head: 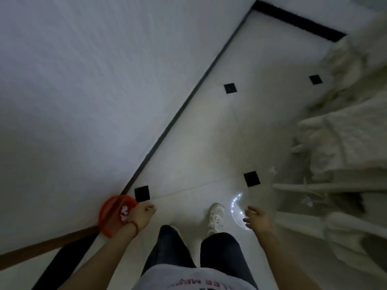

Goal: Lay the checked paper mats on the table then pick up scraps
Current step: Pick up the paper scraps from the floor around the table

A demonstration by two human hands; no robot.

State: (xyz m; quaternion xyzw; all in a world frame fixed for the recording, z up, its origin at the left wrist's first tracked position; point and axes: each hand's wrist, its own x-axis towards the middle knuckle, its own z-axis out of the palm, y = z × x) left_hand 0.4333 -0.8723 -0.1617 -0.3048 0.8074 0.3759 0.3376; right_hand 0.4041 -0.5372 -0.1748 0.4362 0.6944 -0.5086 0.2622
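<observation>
Transit step, I judge: no mats or desk visible. Left hand [140,215] grips red bag [114,216]; right hand [258,217] spread, holding nothing. Next: find scraps.

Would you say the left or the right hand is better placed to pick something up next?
The right hand, probably: it hangs open with nothing in it, while the left hand already grips a red plastic bag.

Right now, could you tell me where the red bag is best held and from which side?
Grip the red bag at its upper edge, from above. It hangs like thin translucent plastic beside the left hand, which seems to hold it there already; the right hand is free.
</observation>
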